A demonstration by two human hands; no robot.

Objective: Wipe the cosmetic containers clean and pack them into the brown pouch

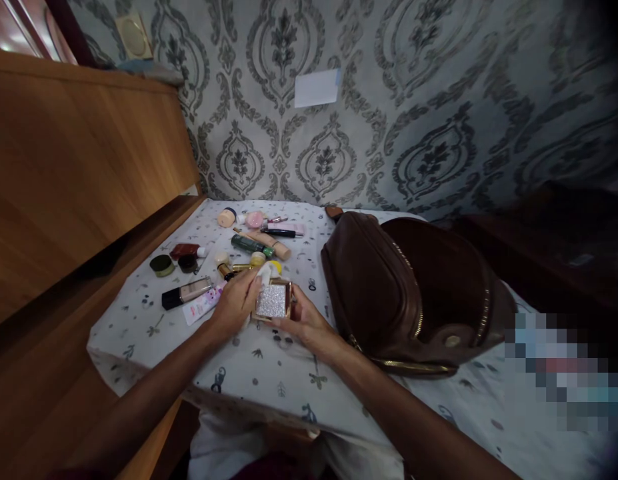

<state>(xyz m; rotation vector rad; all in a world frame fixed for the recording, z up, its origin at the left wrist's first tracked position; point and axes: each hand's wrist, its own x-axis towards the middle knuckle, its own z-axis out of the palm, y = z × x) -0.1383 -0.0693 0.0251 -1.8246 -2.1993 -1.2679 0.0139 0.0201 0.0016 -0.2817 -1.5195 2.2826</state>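
A small square case [271, 300] with a glittering silver lid and gold edge sits between both my hands, just above the patterned white cloth [269, 373]. My right hand [305, 319] grips its right side, fingers curled around the edge. My left hand [235, 305] is closed on a white wipe or cloth [263, 273] that rests against the case's upper left corner.
Several cosmetics lie scattered to the left: a foundation bottle [187, 293], a green tube [251, 246], a round green pot [162, 265], a pink puff [254, 219]. A large brown leather bag [413, 293] lies at the right. A wooden board [83, 167] rises on the left.
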